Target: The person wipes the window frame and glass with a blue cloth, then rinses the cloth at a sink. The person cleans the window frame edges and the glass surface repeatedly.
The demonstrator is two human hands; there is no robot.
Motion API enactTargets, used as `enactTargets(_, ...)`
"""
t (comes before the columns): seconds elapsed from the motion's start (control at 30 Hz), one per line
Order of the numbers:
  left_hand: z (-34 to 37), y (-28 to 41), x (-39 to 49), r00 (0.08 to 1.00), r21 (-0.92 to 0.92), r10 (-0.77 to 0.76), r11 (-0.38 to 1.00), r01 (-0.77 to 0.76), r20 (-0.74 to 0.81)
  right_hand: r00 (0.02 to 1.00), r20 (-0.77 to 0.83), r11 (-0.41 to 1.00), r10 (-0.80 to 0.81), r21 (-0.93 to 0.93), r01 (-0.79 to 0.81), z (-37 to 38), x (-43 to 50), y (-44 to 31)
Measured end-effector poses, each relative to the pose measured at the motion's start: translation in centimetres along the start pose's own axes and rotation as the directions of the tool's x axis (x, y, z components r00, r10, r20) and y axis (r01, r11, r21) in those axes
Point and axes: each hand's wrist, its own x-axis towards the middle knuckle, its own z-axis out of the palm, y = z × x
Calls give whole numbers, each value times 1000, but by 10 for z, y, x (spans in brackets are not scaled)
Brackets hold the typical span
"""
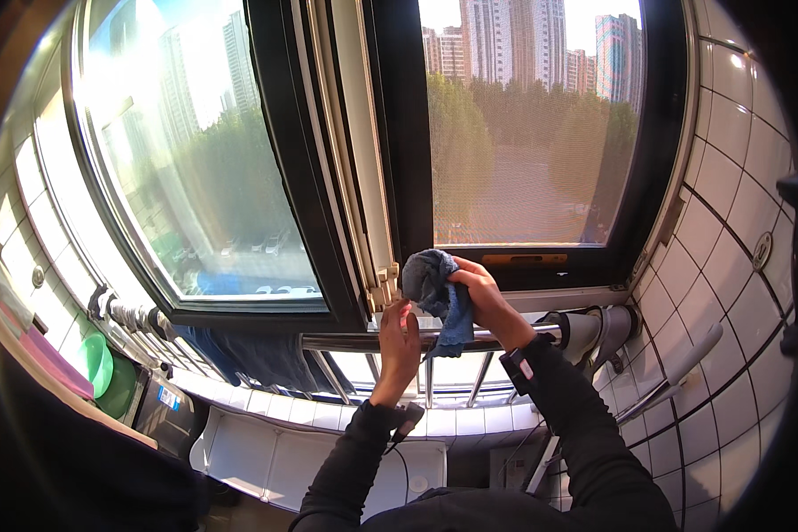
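A bunched blue cloth (pixel 433 286) is gripped in my right hand (pixel 485 296), with one end hanging down over the metal railing. My left hand (pixel 399 349) is raised just left of the cloth, fingers upward and a little apart, and no object shows in it. Its fingertips are close to the light-coloured window frame post (pixel 380 282); whether they touch it or the cloth I cannot tell. On the left, a dark-framed glass sash (pixel 332 266) stands swung inward. To the right is a dark-framed screen panel (pixel 525 166) with a brownish handle (pixel 524 259) along its bottom.
A metal railing (pixel 345 342) crosses below the window, with dark trousers (pixel 252 352) draped over it. White tiled wall (pixel 718 199) rises at the right, beside grey rolled items (pixel 582 332). Below lies a white basin (pixel 239 452). Green basins (pixel 99 372) stand at the left.
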Motion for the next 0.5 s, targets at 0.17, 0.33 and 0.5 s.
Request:
enactTargets(0.17,-21,24,-5,884,-769,-254,437,467,392,974,216,968,66,221,-115,9,-37,-2)
enactTargets(0.33,-41,48,-4,938,-779,-196,523,347,286,976,180,932,124,317,-177,17,-53,5)
enactTargets(0.5,-59,55,-5,962,-690,-185,671,271,199,971,197,912,134,358,-199,12,-62,15)
